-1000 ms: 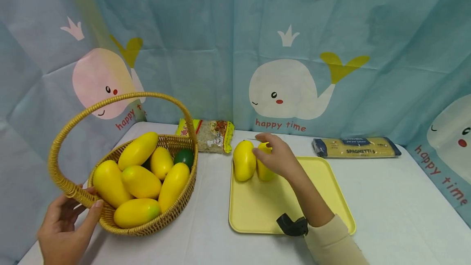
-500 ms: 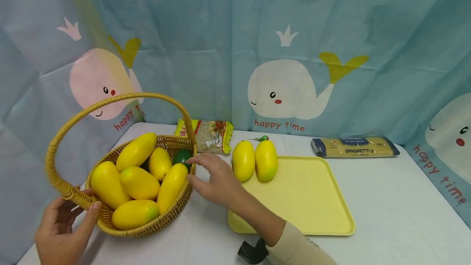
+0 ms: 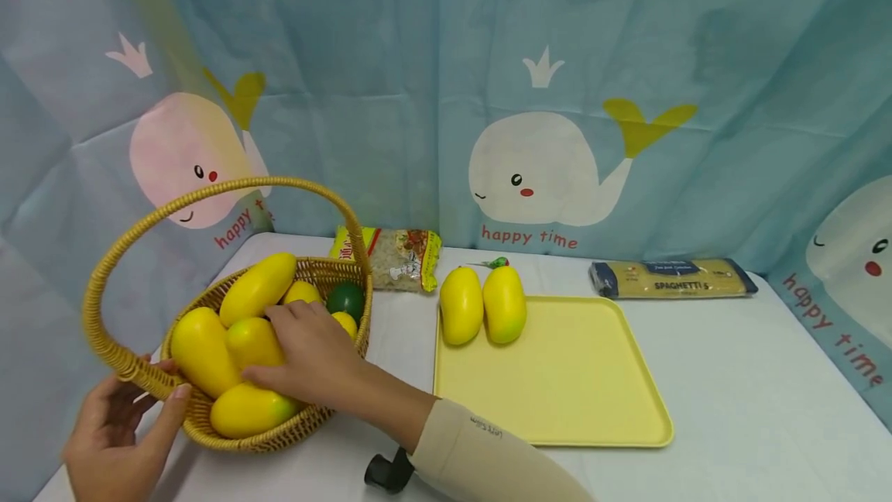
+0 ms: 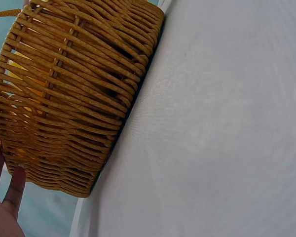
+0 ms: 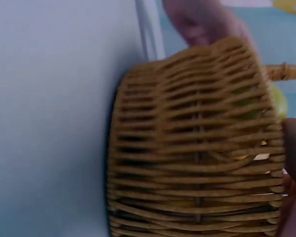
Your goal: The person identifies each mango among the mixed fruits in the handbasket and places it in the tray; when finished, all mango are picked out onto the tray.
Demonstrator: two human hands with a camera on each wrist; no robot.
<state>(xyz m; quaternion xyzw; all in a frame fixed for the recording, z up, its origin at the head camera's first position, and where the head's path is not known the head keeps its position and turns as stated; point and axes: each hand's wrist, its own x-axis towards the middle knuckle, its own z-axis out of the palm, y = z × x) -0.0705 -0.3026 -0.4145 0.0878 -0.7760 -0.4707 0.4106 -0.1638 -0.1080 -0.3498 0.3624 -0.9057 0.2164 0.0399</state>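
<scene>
In the head view, my left hand [image 3: 118,428] grips the rim of the woven basket [image 3: 320,411] at the foot of its arched handle, thumb in front and fingers behind. Several yellow mangoes fill the basket, with a dark green fruit [image 3: 346,300] at its right side. My right hand [image 3: 313,351] reaches over the right rim, thumb and fingers around the middle mango [image 3: 252,343]; its palm side is hidden. The left wrist view shows the basket's side [image 4: 74,94] and part of the left hand [image 4: 10,197]. From the right wrist, the wicker wall [image 5: 197,143] hides most of the fruit.
A yellow tray [image 3: 557,386] lies right of the basket, two mangoes [image 3: 482,305] at its back left corner. Behind stand a yellow-edged food bag [image 3: 404,258] and a small red-green item [image 3: 498,263]. A spaghetti pack [image 3: 676,279] lies at the back right.
My right hand has moved left from the mangoes on the tray, over the basket's rim, to the middle mango inside. My left hand stays on the basket.
</scene>
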